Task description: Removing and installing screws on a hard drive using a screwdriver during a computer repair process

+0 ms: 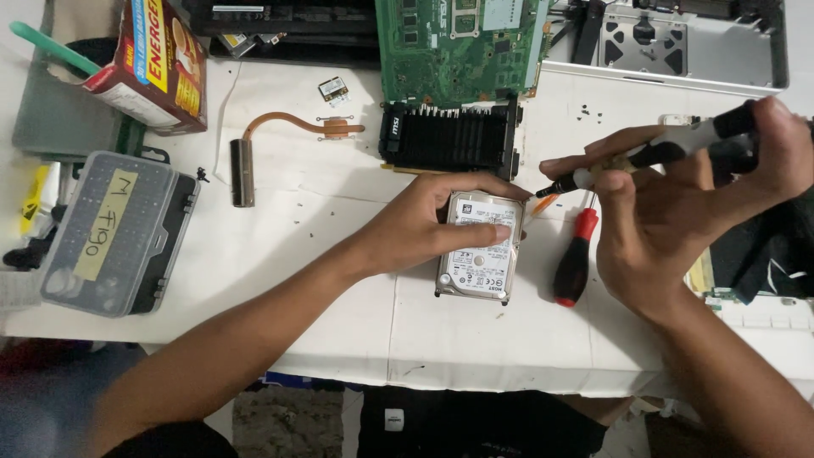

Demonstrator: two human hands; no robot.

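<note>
Both hands work one small silver metal hard drive (477, 246) on the white counter (339, 288): left hand (437, 225) pins it flat, right hand (678, 203) grips a black-handled screwdriver (653, 157) whose tip, just beyond that grip, seems to need seating in the corner screw.

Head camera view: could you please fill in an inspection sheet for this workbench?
Surface: white table, small loose screws scattered.
Job's things: silver hard drive flat under left hand; black screwdriver in right hand, tip at the drive's upper right corner.
Clutter: red-handled screwdriver, copper heat pipe, black heatsink card, green circuit board, grey bit case, red carton.
Grippers: both hands' fingers busy.
Cables: nothing seen.
Surroundings: opened laptop shell.
</note>
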